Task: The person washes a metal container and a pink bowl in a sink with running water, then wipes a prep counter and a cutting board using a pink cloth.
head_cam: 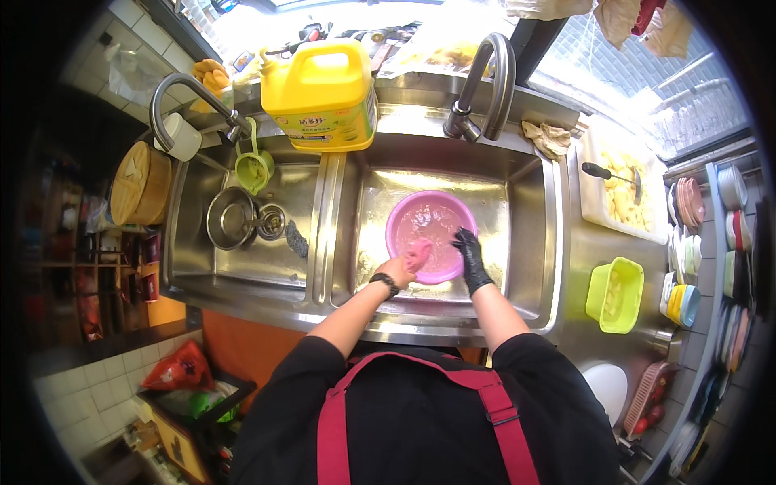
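Note:
A pink plastic basin [393, 213] holding water stands in the right bowl of a steel double sink [494, 200]. My left hand [397, 271], bare with a dark bracelet at the wrist, grips a crumpled pink cloth [418, 253] at the basin's lower left, over the rim. In a black glove, my right hand [470, 257] grips the basin's right rim, its fingers reaching over to the inside. The underside of that grip is hidden.
Behind the sink stand a yellow detergent jug [321, 97] and two faucets [500, 79] [194, 85]. The left bowl holds a steel bowl [230, 218], a green strainer [253, 171] and a scouring pad [297, 238]. Rightward are a white tray [624, 227] of pale food and a green tub [633, 285].

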`<state>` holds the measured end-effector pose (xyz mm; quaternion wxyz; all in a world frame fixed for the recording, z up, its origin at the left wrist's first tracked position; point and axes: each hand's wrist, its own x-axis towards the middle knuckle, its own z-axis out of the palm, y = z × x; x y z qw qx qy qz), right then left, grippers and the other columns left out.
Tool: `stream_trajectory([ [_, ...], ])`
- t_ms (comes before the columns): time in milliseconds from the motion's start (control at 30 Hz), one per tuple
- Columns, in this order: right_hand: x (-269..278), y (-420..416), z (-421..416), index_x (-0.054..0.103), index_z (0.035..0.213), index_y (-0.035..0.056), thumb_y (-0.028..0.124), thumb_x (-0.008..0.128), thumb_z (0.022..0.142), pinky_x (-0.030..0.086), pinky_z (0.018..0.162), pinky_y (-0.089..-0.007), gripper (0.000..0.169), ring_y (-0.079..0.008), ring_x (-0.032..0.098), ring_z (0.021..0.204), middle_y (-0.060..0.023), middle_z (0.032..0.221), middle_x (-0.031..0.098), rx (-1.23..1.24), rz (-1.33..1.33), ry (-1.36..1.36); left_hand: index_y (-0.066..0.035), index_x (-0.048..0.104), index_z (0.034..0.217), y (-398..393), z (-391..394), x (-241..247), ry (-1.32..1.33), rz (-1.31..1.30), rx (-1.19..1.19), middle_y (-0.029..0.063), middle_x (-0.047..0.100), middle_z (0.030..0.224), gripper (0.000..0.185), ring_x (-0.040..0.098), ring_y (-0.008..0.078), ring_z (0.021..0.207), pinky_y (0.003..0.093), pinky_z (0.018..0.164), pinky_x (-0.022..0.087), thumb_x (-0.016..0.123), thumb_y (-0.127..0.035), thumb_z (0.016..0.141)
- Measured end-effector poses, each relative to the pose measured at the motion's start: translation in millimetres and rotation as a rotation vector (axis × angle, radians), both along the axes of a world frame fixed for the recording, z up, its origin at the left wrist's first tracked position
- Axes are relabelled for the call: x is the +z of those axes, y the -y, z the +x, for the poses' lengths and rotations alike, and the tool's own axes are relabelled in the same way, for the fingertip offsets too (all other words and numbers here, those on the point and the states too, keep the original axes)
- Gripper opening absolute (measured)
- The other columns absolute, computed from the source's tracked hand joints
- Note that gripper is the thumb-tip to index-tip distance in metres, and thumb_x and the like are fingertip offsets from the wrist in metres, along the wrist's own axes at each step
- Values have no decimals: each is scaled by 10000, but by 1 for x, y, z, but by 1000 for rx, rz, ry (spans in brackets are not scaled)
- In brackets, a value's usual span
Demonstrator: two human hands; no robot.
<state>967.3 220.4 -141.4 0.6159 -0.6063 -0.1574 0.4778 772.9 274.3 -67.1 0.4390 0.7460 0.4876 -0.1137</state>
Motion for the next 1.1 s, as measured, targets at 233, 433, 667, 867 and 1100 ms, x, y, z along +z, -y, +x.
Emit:
stream_trajectory([
  [233,-66,44,26,454,979,-20,207,606,713,478,516,-306,381,-229,570,592,-174,835,555,266,-737,-91,-8,546,887,2,-67,22,308,-234,605,66,584,717,338,561,128,590,255,538,450,632,-231,648],
  [433,19,-5,-14,485,957,-20,159,550,715,507,483,-402,308,-287,565,561,-149,728,562,-238,-252,-322,-11,543,795,7,-72,23,408,-275,722,34,550,638,280,533,112,501,236,438,417,647,-228,651],
  [667,-1,16,44,483,923,-14,201,532,693,490,484,-398,318,-276,541,544,-172,691,542,-222,-399,-458,-24,540,775,7,-60,34,457,-297,672,24,538,621,244,507,96,500,218,444,406,643,-215,665],
  [867,-18,66,29,472,943,14,244,531,666,500,558,-435,365,-301,555,531,-167,669,547,-97,-547,-630,-18,553,782,13,-63,41,470,-331,639,24,544,625,259,511,89,512,219,451,413,643,-227,657],
  [1100,37,23,-19,526,817,-35,204,532,725,485,400,-358,256,-281,541,423,-159,556,531,196,-396,-108,-23,537,768,12,-61,48,533,-329,627,23,531,609,214,507,98,490,212,427,400,642,-186,677],
])
